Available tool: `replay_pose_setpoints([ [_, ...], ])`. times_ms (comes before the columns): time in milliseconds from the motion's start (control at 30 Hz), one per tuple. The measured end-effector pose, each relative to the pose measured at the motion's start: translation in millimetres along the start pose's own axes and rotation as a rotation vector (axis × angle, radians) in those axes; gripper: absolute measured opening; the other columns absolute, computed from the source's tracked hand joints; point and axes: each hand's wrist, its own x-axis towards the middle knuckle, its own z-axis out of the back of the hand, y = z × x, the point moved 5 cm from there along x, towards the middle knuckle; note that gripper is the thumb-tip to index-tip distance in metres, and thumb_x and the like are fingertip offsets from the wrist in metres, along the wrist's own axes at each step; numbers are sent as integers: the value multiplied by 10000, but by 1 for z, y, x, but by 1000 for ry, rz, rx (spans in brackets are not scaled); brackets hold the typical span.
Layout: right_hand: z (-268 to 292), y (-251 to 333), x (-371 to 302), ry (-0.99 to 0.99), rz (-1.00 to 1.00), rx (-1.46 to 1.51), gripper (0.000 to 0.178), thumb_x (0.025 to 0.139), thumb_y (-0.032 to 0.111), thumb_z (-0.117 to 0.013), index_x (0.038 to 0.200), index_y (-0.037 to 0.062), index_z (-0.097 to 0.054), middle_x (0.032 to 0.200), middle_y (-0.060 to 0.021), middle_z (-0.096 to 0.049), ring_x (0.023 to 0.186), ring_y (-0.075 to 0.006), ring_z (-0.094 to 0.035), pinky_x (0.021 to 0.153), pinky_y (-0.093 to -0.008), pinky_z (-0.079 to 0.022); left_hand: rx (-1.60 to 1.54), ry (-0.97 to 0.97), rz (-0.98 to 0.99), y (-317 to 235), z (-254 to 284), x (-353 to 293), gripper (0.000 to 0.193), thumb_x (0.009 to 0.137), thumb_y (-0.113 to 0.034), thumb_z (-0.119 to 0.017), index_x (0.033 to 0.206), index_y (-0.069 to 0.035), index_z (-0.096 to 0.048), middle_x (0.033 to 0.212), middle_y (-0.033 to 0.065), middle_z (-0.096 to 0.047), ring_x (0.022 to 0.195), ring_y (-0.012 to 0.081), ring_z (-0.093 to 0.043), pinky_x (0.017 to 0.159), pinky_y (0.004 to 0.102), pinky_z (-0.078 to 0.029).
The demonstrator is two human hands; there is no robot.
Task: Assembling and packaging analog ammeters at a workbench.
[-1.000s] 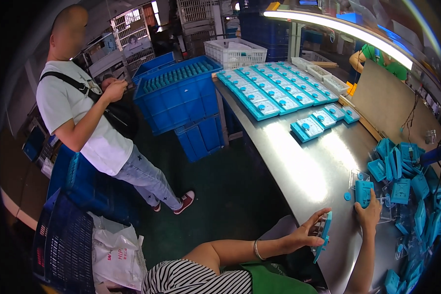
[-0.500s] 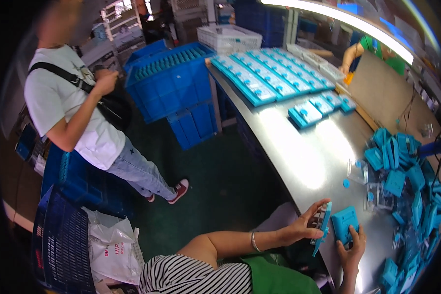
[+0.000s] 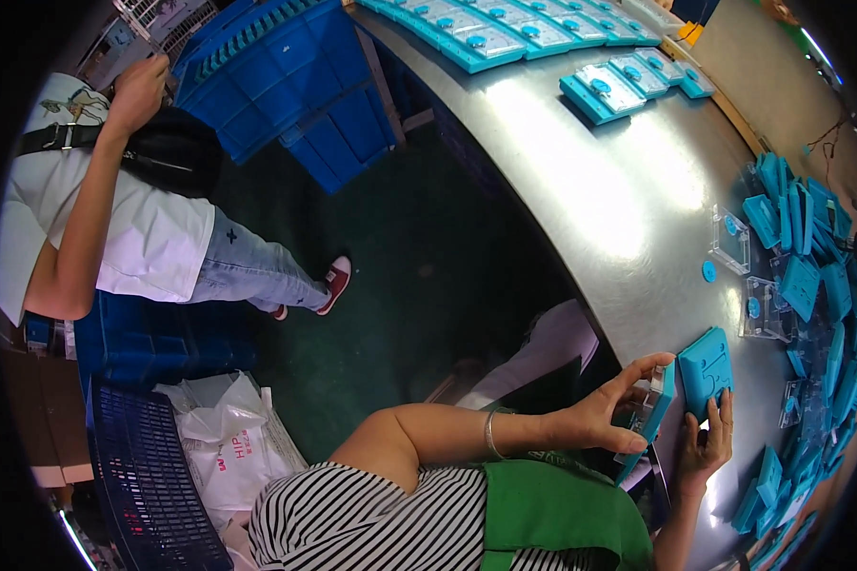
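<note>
My left hand (image 3: 607, 411) grips a teal plastic case with a clear cover (image 3: 655, 404) between thumb and fingers, held on edge just off the table's near side. Beside it, the fingers of my right hand (image 3: 708, 447) are on the lower edge of a second teal plastic case (image 3: 706, 369), whose face has curved grooves. This second case is at the table edge; whether it rests on the metal is hard to tell. On the tabletop past it are a small round teal disc (image 3: 708, 271) and clear plastic covers (image 3: 764, 309) with teal discs in them.
A heap of teal cases (image 3: 833, 285) covers the table's right side. Rows of cases with clear covers (image 3: 543, 38) line the far end of the metal table (image 3: 543, 181). Blue crates (image 3: 257, 86), a person (image 3: 133, 228) and a dark basket (image 3: 152, 476) are at left.
The view has tipped downward, so the table and person appear higher. Both hands still hold their cases near each other; the right-hand case now shows its grooved face at a different angle.
</note>
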Motion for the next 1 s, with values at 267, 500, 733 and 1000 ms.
replay_pose_setpoints([
  [267,0,1,3,28,11,6,394,754,-3,-701,1133,42,-605,1276,-195,-542,1119,-312,-563,760,-325,-447,-27,13,-33,2,10,0,1078,663,-307,-770,1470,-123,-79,1332,98,-286,1141,192,-427,979,344,-394],
  [500,-2,3,4,51,43,-30,363,787,-19,-652,1142,30,-597,1290,-207,-529,1134,-331,-566,666,-297,-512,-36,55,23,0,8,5,1092,654,-370,-765,1470,-125,-82,1384,121,-251,1217,238,-386,1008,364,-375],
  [733,-6,13,6,81,-63,23,331,800,-24,-628,1124,19,-578,1316,-225,-489,1233,-407,-458,992,-450,-412,40,66,-19,5,6,8,1081,661,-413,-740,1470,-129,-82,1404,139,-239,1246,263,-375,1018,374,-369],
  [1000,14,8,26,135,-44,4,193,769,-7,-659,959,4,-631,1098,-195,-585,1025,-358,-567,859,-417,-459,43,132,-7,0,-5,7,1076,669,-379,-760,1469,-124,-87,1358,132,-266,1196,236,-398,986,369,-382],
])
